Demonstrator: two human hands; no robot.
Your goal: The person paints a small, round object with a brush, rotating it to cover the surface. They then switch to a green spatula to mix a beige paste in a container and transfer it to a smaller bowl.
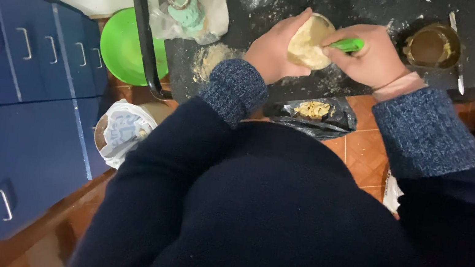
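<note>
Lying nearest on the tiled floor, a black bag point(314, 114) holds peelings. Above the dark counter point(254, 12), the left hand point(274, 49) cups a pale peeled tuber point(307, 41); the right hand point(372, 56) grips a green-handled peeler point(348, 44) against it. A brown bowl point(432, 46) sits beyond.

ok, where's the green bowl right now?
In the head view the green bowl sits at upper left, down past the dark counter's left edge, between the blue drawers and a black metal tube crossing in front of it.
</note>
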